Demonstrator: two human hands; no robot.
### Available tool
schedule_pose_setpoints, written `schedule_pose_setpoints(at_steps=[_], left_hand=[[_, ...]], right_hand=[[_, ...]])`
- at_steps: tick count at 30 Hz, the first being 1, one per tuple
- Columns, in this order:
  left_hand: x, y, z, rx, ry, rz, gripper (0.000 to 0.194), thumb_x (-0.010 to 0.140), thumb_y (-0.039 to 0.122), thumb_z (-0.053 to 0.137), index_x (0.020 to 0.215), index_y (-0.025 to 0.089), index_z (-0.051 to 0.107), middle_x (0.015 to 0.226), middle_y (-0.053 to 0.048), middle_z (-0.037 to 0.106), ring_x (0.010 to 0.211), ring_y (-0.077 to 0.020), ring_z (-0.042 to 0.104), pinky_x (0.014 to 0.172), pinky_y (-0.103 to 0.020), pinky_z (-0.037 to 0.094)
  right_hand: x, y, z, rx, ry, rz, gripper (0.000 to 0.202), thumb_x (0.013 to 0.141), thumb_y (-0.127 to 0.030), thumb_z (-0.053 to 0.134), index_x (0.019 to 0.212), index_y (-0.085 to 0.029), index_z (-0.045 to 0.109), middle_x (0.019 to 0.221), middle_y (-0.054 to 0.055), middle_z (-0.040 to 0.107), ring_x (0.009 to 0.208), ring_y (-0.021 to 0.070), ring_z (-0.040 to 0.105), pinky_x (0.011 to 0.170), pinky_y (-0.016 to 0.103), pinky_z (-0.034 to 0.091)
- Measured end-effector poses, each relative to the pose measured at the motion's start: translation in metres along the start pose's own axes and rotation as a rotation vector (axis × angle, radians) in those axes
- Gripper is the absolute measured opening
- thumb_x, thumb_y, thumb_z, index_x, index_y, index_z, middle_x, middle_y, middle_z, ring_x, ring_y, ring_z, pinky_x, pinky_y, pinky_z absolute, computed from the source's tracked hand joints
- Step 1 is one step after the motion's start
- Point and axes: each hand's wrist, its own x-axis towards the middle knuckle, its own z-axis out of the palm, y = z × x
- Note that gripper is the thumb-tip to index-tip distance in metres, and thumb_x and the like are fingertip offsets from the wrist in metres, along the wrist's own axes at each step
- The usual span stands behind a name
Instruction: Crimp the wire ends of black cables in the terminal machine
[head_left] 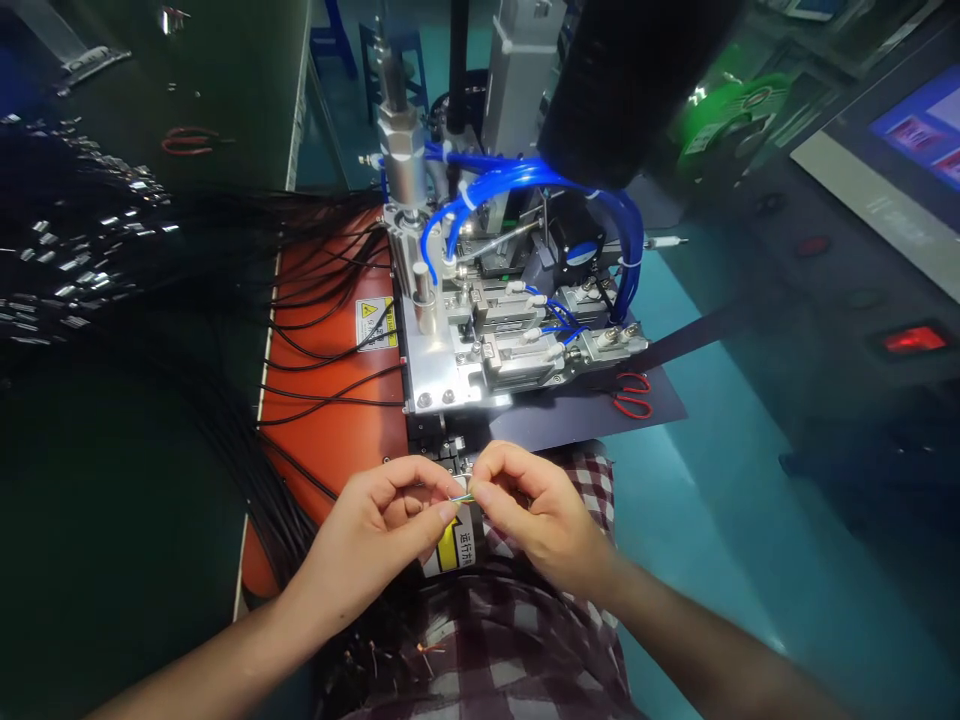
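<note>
Thin coloured wires (462,498), with green showing among them, run between my two hands at the near edge of the machine. My left hand (390,515) pinches them from the left with thumb and forefinger. From the right, my right hand (532,505) pinches the same wires, its fingertips almost meeting the left ones. Just beneath the fingers is a yellow and white label (456,545). Behind my hands stands the metal machine (450,370) with pneumatic cylinders and blue air hoses (517,175). The wire tips are mostly hidden by my fingers.
Black cables (330,385) cross the orange surface (292,345) at the left. A heap of cables with shiny ends (82,220) lies on the green table (112,480). Red-handled scissors (634,396) are right of the machine. A screen (919,125) and a green spool (735,110) stand at the right.
</note>
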Motion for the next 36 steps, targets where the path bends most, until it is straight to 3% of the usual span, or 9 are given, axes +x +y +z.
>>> schedule_pose_setpoints(at_steps=[4, 11, 19, 36], left_hand=[[-0.0002, -0.0031, -0.0001, 0.001, 0.015, 0.0, 0.02, 0.079, 0.035, 0.062, 0.087, 0.017, 0.061, 0.049, 0.007, 0.041, 0.046, -0.0066, 0.035, 0.043, -0.017, 0.026], [-0.0014, 0.0, 0.0006, 0.015, 0.001, -0.02, 0.021, 0.079, 0.036, 0.062, 0.085, 0.016, 0.061, 0.049, 0.007, 0.042, 0.046, -0.0066, 0.035, 0.043, -0.018, 0.024], [-0.002, -0.0057, 0.0007, -0.19, -0.022, -0.042, 0.017, 0.078, 0.032, 0.065, 0.084, 0.017, 0.058, 0.05, 0.007, 0.048, 0.047, -0.0057, 0.042, 0.046, -0.017, 0.032], [-0.0003, -0.009, 0.002, -0.191, -0.02, -0.047, 0.016, 0.08, 0.03, 0.063, 0.086, 0.016, 0.058, 0.048, 0.007, 0.044, 0.046, -0.0053, 0.034, 0.045, -0.018, 0.024]], right_hand=[[-0.0027, 0.0073, 0.0034, -0.142, 0.035, -0.099, 0.014, 0.091, -0.026, 0.049, 0.079, -0.019, 0.051, 0.073, -0.001, 0.046, 0.063, 0.0118, 0.041, 0.057, 0.025, 0.035], [0.0006, 0.0023, -0.0016, -0.243, -0.017, -0.192, 0.011, 0.091, -0.022, 0.048, 0.081, -0.019, 0.051, 0.077, 0.0, 0.048, 0.066, 0.0129, 0.044, 0.059, 0.026, 0.037], [-0.0002, 0.0018, -0.0016, -0.329, -0.015, -0.241, 0.01, 0.091, -0.021, 0.047, 0.081, -0.019, 0.049, 0.077, 0.0, 0.048, 0.068, 0.0134, 0.046, 0.062, 0.027, 0.039], [0.0019, 0.0048, -0.0011, -0.117, -0.057, -0.072, 0.013, 0.091, -0.024, 0.047, 0.079, -0.019, 0.049, 0.07, -0.002, 0.044, 0.06, 0.0112, 0.039, 0.055, 0.024, 0.034]])
